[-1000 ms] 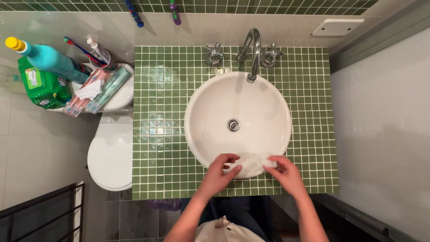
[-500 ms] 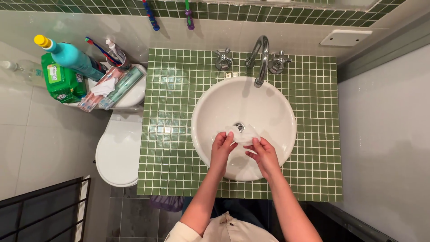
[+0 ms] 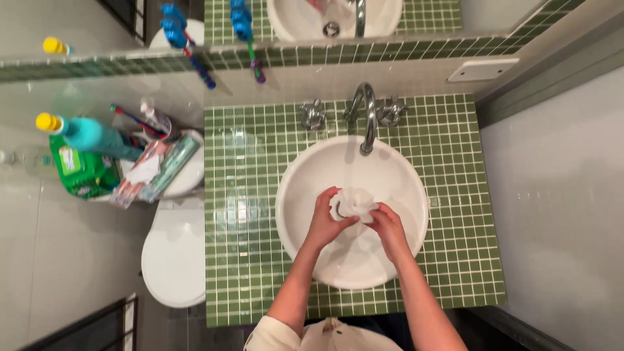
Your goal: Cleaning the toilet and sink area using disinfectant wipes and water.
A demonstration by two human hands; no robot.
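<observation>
both hands, left hand (image 3: 326,220) and right hand (image 3: 386,224), grip a crumpled white wipe (image 3: 354,203) over the white basin (image 3: 403,240), seemingly mid-wipe, tap (image 3: 367,117) not running.

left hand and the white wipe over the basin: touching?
Touching. The head view shows the left hand with its fingers closed around the crumpled white wipe, no gap, above the white basin.

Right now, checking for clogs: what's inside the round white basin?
Both hands, left and right, hold a crumpled white wipe inside the basin. The wipe covers the drain.
</observation>
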